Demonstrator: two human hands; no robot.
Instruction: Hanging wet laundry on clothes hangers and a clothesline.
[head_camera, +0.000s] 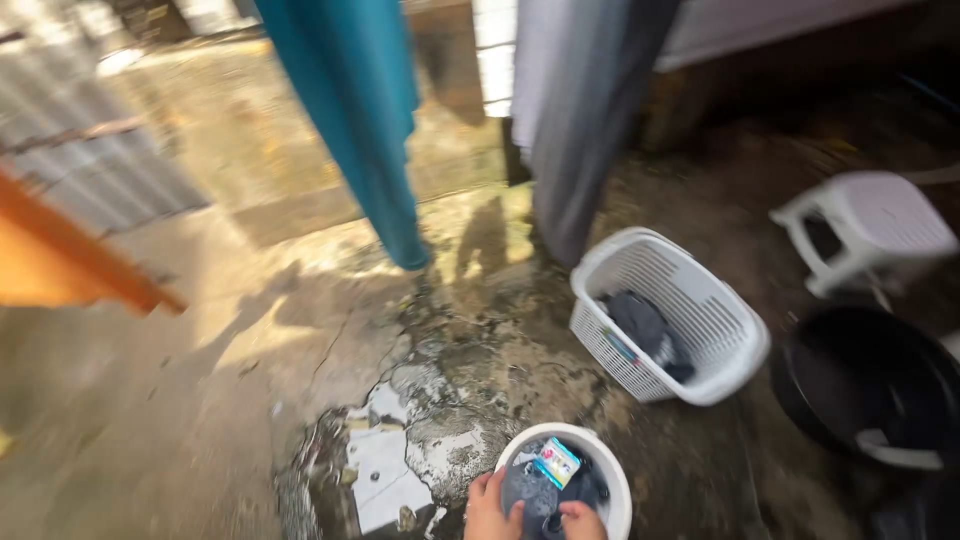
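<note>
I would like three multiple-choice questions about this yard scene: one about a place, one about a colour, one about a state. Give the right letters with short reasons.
1. Where does the white basket stand?
A. on top of the white stool
B. on the wet ground, beyond the bucket
C. inside the black tub

2. What colour is the cloth that hangs at the top middle?
A. yellow
B. red
C. teal

3. What is the state of the bucket?
A. it holds dark clothes and a small packet
B. it is empty
C. it lies upside down

Answers:
1. B, since the basket rests on the ground between bucket and stool.
2. C, since the cloth is plainly blue-green.
3. A, since the left hand and right hand rest on dark fabric inside it, near the packet.
</note>
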